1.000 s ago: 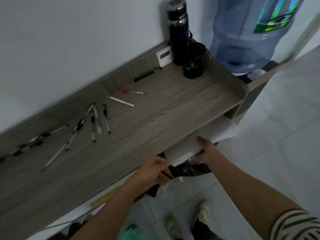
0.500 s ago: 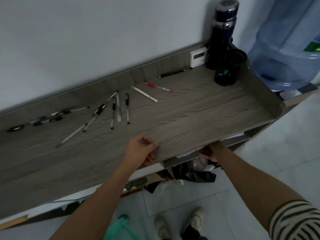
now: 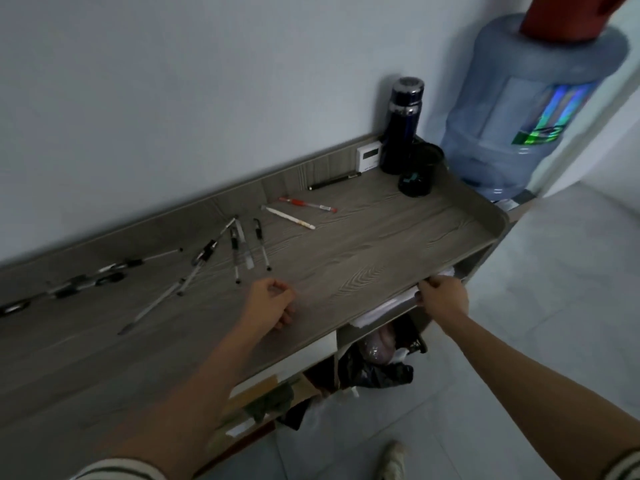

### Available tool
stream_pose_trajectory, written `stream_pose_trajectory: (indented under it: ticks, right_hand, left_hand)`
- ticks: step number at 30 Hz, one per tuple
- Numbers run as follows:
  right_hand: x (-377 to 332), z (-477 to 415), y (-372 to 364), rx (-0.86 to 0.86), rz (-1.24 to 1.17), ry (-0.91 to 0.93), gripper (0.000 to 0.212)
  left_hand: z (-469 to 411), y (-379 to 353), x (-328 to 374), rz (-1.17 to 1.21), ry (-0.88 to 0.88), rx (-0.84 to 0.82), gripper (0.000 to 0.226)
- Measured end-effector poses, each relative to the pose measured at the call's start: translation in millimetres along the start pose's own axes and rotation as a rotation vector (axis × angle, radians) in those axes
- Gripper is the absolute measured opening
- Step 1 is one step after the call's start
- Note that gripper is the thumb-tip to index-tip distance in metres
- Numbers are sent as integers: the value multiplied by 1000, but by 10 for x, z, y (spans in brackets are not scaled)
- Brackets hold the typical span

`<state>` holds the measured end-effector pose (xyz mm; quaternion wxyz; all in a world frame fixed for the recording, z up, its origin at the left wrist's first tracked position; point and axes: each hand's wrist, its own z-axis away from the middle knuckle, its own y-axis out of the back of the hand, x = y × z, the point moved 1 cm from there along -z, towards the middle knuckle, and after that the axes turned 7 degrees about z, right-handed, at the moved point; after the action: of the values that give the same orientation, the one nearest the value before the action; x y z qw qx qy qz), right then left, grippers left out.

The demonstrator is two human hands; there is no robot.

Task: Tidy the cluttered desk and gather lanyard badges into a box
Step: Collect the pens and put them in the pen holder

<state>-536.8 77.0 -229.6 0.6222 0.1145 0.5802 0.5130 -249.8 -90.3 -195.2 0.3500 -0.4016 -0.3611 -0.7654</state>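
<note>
The grey wood-grain desk (image 3: 363, 258) runs along the wall. Several pens (image 3: 242, 247) lie scattered on it, with a red pen (image 3: 308, 204), a white pen (image 3: 289, 217) and a black pen (image 3: 334, 180) further back. Blurred dark pen-like items (image 3: 86, 278) lie at the far left. My left hand (image 3: 272, 304) hovers over the desktop near its front, fingers loosely curled, holding nothing. My right hand (image 3: 441, 296) is at the desk's front edge, fingers curled on a stack of white paper (image 3: 381, 311) in the shelf under the top.
A black flask (image 3: 403, 126), a dark pen cup (image 3: 419, 171) and a small white display (image 3: 369, 155) stand in the back right corner. A blue water jug (image 3: 519, 109) is beside the desk. A bin with a black bag (image 3: 377, 362) sits underneath.
The white paper stack went from in front of the desk into the shelf under the top, with my right hand following. My left hand rose from below the edge onto the desktop.
</note>
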Motion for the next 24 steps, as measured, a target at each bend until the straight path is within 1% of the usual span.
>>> stream_pose_trajectory:
  ticks: [4, 7, 10, 14, 16, 20, 22, 23, 24]
  right_hand:
    - [-206, 430, -12, 95, 176, 102, 30]
    - [-600, 698, -176, 93, 217, 270, 33]
    - [-1153, 921, -414, 22, 245, 421, 29]
    - [-1852, 1127, -834, -75, 271, 628, 17]
    - [-2195, 1200, -1107, -130, 286, 745, 15]
    - [-2857, 1373, -1731, -256, 375, 959, 22]
    - [-3148, 1482, -2028, -302, 404, 1062, 23]
    - [-3216, 1522, -2121, -320, 419, 1083, 23]
    - [-3365, 1581, -2271, -346, 426, 1126, 23]
  left_hand:
    - [36, 496, -16, -54, -115, 55, 13]
    - [90, 851, -88, -63, -143, 100, 17]
    - [117, 1217, -159, -110, -154, 156, 22]
    - [173, 1736, -282, -112, -127, 258, 17]
    - [218, 2043, -362, -125, -115, 329, 17]
    - [402, 2702, -605, -107, -53, 507, 16]
    - [509, 3009, -723, -95, -11, 587, 10]
    - [555, 3093, -776, -93, -1, 600, 7]
    - [588, 3226, -844, -91, 12, 646, 7]
